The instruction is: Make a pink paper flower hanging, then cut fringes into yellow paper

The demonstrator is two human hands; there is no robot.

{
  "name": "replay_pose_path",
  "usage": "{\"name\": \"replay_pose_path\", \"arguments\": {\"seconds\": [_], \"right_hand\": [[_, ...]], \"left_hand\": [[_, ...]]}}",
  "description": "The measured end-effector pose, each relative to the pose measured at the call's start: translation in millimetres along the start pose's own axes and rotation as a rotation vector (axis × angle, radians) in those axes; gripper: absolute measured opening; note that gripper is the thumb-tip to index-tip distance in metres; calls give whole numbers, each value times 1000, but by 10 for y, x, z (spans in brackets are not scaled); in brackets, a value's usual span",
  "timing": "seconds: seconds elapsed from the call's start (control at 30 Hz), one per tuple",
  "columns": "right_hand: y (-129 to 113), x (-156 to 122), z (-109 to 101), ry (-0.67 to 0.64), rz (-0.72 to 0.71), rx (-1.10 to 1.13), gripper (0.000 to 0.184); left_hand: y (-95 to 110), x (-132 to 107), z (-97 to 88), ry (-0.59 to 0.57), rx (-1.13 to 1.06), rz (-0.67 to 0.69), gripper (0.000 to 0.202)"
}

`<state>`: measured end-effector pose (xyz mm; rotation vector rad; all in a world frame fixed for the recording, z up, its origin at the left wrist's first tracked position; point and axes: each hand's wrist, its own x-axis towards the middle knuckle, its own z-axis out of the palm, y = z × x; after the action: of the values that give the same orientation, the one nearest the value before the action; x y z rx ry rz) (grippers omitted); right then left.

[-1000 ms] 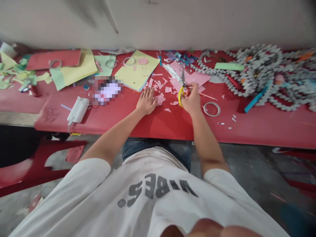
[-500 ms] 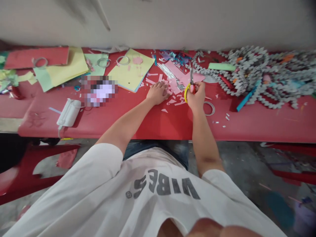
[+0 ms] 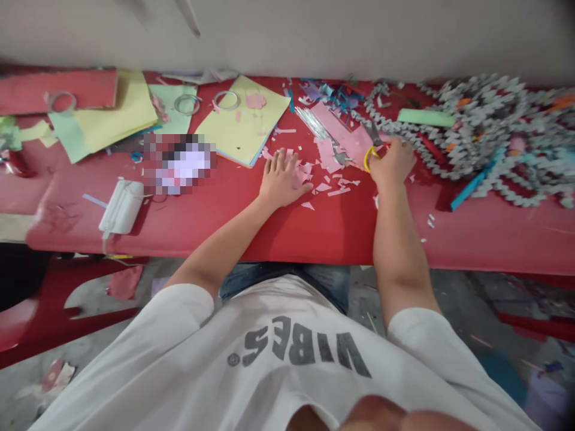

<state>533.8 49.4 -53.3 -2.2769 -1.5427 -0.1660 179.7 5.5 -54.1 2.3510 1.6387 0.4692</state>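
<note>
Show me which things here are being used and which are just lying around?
In use: right hand holding scissors; left hand on pink scraps; pink sheet.

Lying around: yellow paper; tape rolls; paper chain; white plastic thing.

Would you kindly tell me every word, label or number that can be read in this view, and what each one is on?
"VIBES": grey capitals on the white T-shirt, upside down from this view.
A small round mark beside it is too small to read.
The pixelated patch on the red table is unreadable.
</note>
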Motion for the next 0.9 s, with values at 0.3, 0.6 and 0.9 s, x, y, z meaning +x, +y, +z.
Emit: {"name": "replay_pose_path", "arguments": {"seconds": [0.3, 0.6, 0.9], "right_hand": [[-769, -407, -140, -154, -583, 117, 58], [-869, -969, 55, -522, -798, 211, 83], [-541, -1168, -66, -369, -504, 264, 85]], "left_hand": [[-17, 40, 10, 7, -31, 126, 68], [2, -99, -105, 2, -77, 144, 78], [-44, -296, -78, -121, -14, 90, 148]]}}
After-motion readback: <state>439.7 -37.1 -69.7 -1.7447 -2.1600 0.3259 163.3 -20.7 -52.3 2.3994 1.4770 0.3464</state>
